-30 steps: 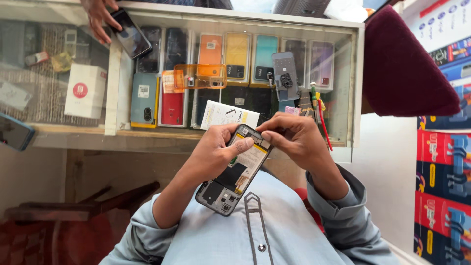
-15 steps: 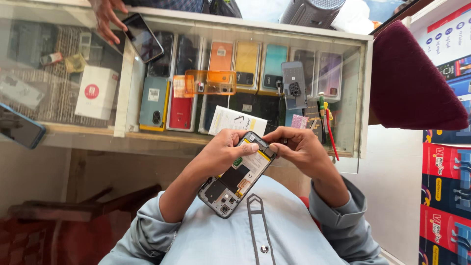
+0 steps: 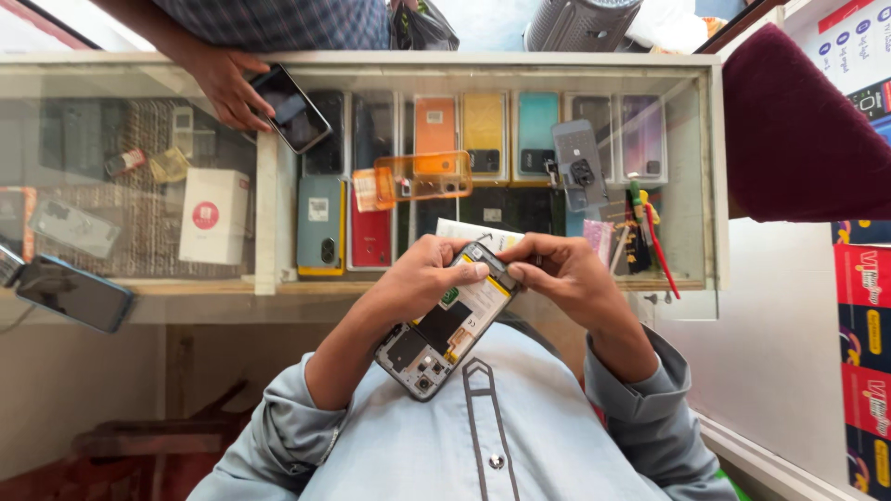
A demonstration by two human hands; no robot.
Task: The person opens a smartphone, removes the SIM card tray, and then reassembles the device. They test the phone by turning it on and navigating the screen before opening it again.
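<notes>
A phone with its back cover off (image 3: 445,320) shows its battery and circuit boards and lies slanted over my chest. My left hand (image 3: 418,278) grips its left side, thumb on the top edge. My right hand (image 3: 561,274) pinches the phone's upper end with its fingertips. Both hands hold it just in front of the glass counter (image 3: 483,65).
Another person's hand (image 3: 223,88) holds a dark phone (image 3: 290,107) on the counter top. Under and on the glass lie coloured phone cases, a white box (image 3: 213,215), an orange clear case (image 3: 422,176), a grey back cover (image 3: 580,165) and screwdrivers (image 3: 650,232). A maroon cushion (image 3: 798,139) stands right.
My hands keep their hold on the open phone while the view shifts a little. The other person's hand and dark phone have slid further onto the counter.
</notes>
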